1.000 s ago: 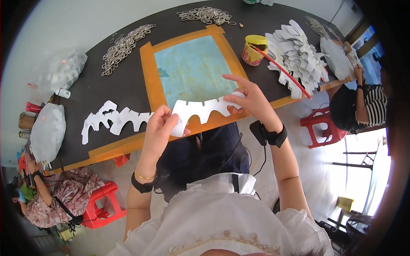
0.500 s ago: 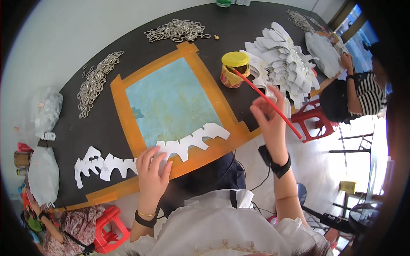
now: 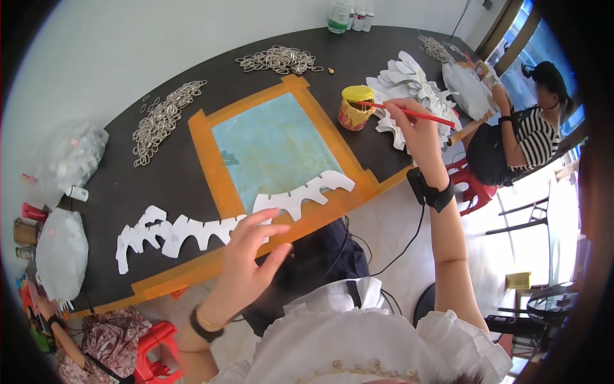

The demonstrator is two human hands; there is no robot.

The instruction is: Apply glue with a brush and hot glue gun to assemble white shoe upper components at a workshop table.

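Note:
My right hand (image 3: 417, 133) is pinched around a thin red stick (image 3: 374, 104), whose left end reaches the mouth of a yellow jar (image 3: 354, 117); that tip is hidden. The jar is coated in dried, yellowish drips. My left hand (image 3: 248, 265), fingers apart, is over the table's front edge beside a scalloped white strip piece (image 3: 300, 198); I cannot tell whether it touches it. This piece lies across the lower edge of a blue sheet (image 3: 275, 150) framed in orange tape (image 3: 203, 150). More white cut pieces (image 3: 192, 232) continue leftward, overlapping in a row.
Metal rings lie in piles at the back (image 3: 281, 59) and left (image 3: 167, 115). A stack of white cut pieces (image 3: 409, 83) stands beyond the jar. Plastic bags (image 3: 61, 249) line the left side. Another person (image 3: 537, 134) works at right; another person's arm shows lower left.
My right hand has closed on the red stick, which now lies flatter. My left hand has come off the white strip toward me, fingers spreading. The view has shifted slightly.

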